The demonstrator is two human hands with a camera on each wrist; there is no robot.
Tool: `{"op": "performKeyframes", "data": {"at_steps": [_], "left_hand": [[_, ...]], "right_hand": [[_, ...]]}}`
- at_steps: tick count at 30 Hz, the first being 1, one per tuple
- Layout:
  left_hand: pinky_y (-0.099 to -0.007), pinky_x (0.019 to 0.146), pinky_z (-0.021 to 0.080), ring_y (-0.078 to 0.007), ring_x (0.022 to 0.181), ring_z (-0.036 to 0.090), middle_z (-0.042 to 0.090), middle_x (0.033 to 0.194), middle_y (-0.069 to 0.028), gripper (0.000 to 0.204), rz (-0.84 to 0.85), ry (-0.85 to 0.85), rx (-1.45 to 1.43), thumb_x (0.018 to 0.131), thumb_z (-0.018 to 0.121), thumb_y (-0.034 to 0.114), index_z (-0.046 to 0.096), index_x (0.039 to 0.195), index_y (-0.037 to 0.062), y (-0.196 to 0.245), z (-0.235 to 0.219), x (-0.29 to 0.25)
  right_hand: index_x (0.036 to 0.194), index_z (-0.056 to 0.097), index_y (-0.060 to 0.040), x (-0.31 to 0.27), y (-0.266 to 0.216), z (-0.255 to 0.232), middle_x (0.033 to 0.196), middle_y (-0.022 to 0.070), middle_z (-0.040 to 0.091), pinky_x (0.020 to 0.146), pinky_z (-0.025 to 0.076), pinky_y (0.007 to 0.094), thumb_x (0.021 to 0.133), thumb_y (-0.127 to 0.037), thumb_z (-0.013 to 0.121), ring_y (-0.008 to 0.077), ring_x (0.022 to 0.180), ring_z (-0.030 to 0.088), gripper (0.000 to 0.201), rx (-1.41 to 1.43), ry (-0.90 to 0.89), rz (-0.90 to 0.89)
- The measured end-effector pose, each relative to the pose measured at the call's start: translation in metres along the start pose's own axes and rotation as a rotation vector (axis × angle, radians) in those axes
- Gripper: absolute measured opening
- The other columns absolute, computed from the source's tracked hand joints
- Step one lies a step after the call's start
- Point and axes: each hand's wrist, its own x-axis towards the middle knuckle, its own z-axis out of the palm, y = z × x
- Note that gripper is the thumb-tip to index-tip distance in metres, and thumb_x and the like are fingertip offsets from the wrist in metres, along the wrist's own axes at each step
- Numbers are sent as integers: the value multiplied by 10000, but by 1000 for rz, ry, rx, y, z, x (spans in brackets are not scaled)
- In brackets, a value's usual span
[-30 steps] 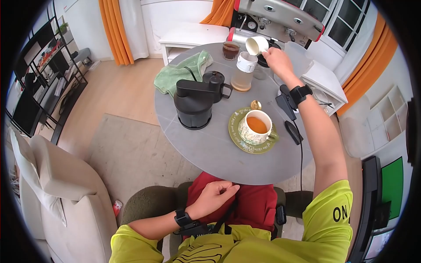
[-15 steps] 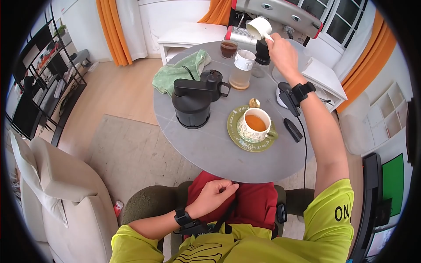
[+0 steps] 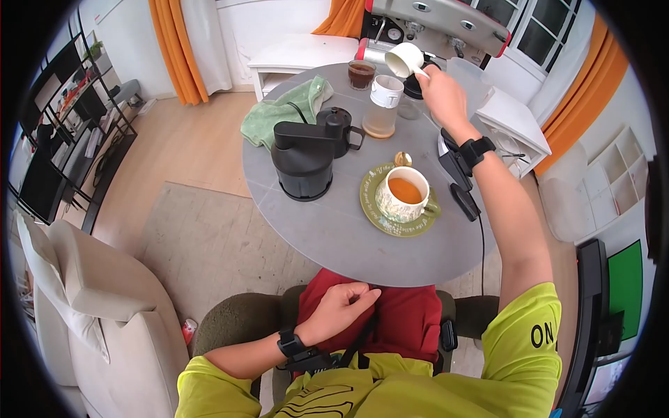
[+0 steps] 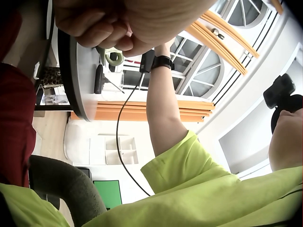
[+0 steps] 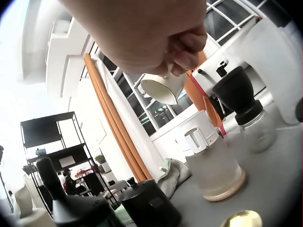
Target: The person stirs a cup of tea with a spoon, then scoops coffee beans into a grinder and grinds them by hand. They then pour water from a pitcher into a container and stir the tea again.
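My right hand (image 3: 444, 97) grips the handle of a small cream-white spouted pitcher (image 3: 405, 59) at the far side of the round grey table. The pitcher is tilted above a clear carafe with a white collar (image 3: 382, 111), and its spout (image 5: 174, 101) points down in the right wrist view. A shallow pale brown layer lies at the carafe's bottom. Over the red shorts in my lap, my left hand (image 3: 338, 310) rests with loosely curled fingers and holds nothing. Nearer me, a patterned cup (image 3: 397, 210) of orange-brown drink stands on a green saucer (image 3: 373, 216) with a gold spoon (image 3: 403, 159).
A black appliance (image 3: 303, 164) and a black handled jug (image 3: 339, 131) stand left, by a green cloth (image 3: 286, 115). Behind are a glass of dark drink (image 3: 361, 75) and a black-topped jar (image 5: 235, 94). A cable (image 3: 483, 258) hangs over the table's right edge.
The pitcher rose away from the carafe and tipped back, then came down slightly with its mouth turned lower again. The left hand has stayed in place.
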Motion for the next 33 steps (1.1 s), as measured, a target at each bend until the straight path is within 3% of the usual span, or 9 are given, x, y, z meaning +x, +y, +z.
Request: {"op": "performKeyframes", "data": {"at_steps": [2, 3, 5, 10, 12, 16, 24, 31, 33], "left_hand": [[-260, 510, 326, -54, 588, 313, 357, 580, -5, 355, -1, 1, -1, 941, 573, 177, 455, 664, -10, -1, 0, 0], [-260, 509, 324, -54, 587, 311, 353, 579, -4, 357, -1, 3, -1, 941, 573, 176, 452, 663, -12, -2, 0, 0], [-260, 508, 321, -55, 587, 308, 350, 580, -3, 359, -4, 1, 0, 942, 573, 177, 449, 663, -12, -3, 1, 0], [-260, 504, 311, -55, 587, 301, 342, 586, 1, 364, -6, -3, 12, 944, 572, 180, 442, 663, -13, -4, 1, 0], [-260, 504, 307, -53, 589, 299, 339, 590, 4, 364, 0, -2, 14, 944, 572, 180, 441, 665, -12, -5, 2, 0], [-260, 508, 308, -51, 595, 302, 339, 593, 5, 360, 6, -4, 13, 945, 571, 180, 443, 667, -11, -4, 2, 1], [-257, 522, 312, -49, 608, 305, 326, 604, 9, 363, -74, -6, 3, 951, 561, 182, 438, 667, -9, -7, 0, 2], [-252, 534, 317, -47, 611, 309, 332, 606, 14, 363, -83, -4, -33, 952, 559, 175, 434, 663, -7, -6, -3, 3], [-255, 527, 319, -48, 602, 313, 343, 596, 9, 357, -87, -2, -32, 948, 564, 171, 442, 665, -8, -7, -3, 3]], "right_hand": [[875, 596, -23, 9, 16, 10, 744, 169, 649, 567, 478, 383, 899, -262, 543, 294, 634, 638, 246, 295, -66, 200], [875, 596, -23, 9, 24, 12, 744, 169, 649, 567, 478, 383, 899, -262, 543, 294, 634, 638, 246, 295, -68, 203], [863, 596, -25, 6, 36, 13, 668, 71, 581, 494, 404, 292, 913, -257, 509, 163, 515, 531, 253, 1028, -223, 546], [827, 555, -51, -24, 55, 14, 651, -17, 492, 435, 286, 222, 963, -238, 429, 63, 489, 383, 263, 1154, -308, 805], [864, 523, -51, -38, 72, 23, 690, -17, 473, 419, 245, 203, 984, -209, 374, 55, 487, 323, 248, 1358, -525, 934], [927, 490, -25, -63, 82, 31, 758, 13, 466, 410, 227, 179, 1000, -208, 320, 47, 494, 291, 260, 1390, -685, 1065], [895, 508, -20, -85, 84, 54, 724, 21, 469, 378, 218, 171, 1023, -296, 336, 29, 467, 278, 350, 1374, -786, 1180], [915, 522, -19, -91, 85, 63, 707, 6, 465, 384, 225, 168, 1020, -312, 365, 28, 474, 279, 348, 1310, -784, 1154], [900, 524, -22, -94, 86, 64, 687, 9, 468, 390, 230, 173, 1008, -324, 398, 37, 479, 302, 344, 1159, -782, 1035]]}}
